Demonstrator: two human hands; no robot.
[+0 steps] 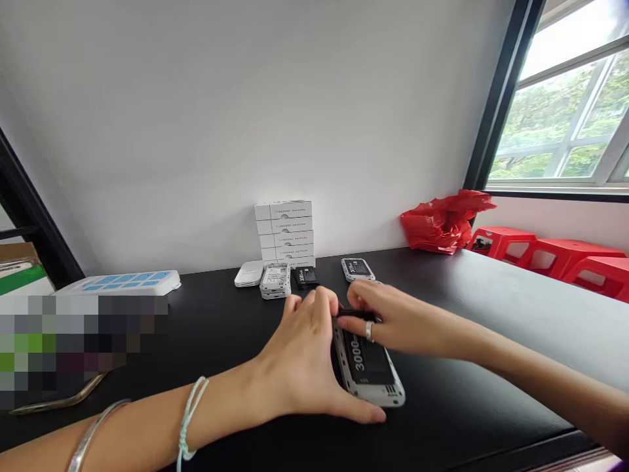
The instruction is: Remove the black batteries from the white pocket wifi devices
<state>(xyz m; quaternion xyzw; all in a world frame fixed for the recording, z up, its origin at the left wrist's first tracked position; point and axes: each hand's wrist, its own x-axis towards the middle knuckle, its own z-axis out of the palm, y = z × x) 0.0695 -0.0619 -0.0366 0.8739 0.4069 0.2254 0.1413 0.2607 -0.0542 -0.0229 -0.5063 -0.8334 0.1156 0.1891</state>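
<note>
A white device (381,395) with a black battery (371,362) marked 3000 in its recess lies on the black table. My left hand (307,367) spans its left side, thumb along the near edge and fingers bent at the far end. At the device's far end, my right hand (381,318), with a ring on one finger, pinches something dark, partly hidden by the fingers. Behind them stand a stack of open white devices (276,278), a loose black battery (307,276), a pile of white covers (249,273) and another device holding a battery (357,269).
White boxes (286,231) are stacked against the wall. A red plastic bag (437,226) sits at the back right, with red stools (570,252) beyond. A white tray with blue patches (128,282) lies at the left, near a blurred-out area.
</note>
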